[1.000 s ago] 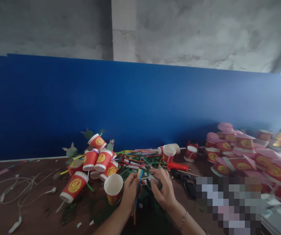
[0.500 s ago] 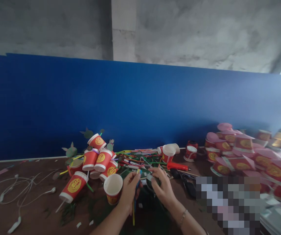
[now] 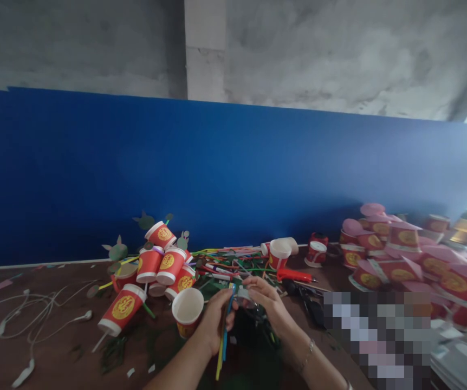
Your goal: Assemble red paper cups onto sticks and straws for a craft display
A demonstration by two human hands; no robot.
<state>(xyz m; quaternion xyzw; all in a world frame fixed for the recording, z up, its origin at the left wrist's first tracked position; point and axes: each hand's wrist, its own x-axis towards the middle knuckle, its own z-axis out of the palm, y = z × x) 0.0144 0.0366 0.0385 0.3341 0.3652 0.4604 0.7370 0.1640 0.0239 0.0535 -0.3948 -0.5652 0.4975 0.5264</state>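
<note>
My left hand (image 3: 214,320) is closed around a yellow straw (image 3: 219,357) and a blue straw (image 3: 225,341), held together with their lower ends hanging down. Close beside it, my right hand (image 3: 269,304) has its fingers curled round a clear, round thing that looks like a roll of clear tape (image 3: 246,299). The roll's edge is near the top of the straws; whether it touches them I cannot tell. Just left of my left hand stands a red and white paper cup (image 3: 188,309), its mouth facing up.
Red paper cups with gold emblems (image 3: 172,265) are piled at the left. Many coloured straws (image 3: 229,253) lie along the blue panel (image 3: 233,179). A red glue gun (image 3: 296,275) rests right of my hands. Pink-topped cups (image 3: 404,238) stand far right, and white earphones (image 3: 26,325) lie far left.
The two straws have swung apart at their lower ends, so more of the blue one shows. My right hand has shifted slightly left, bringing the clear roll nearer the straws.
</note>
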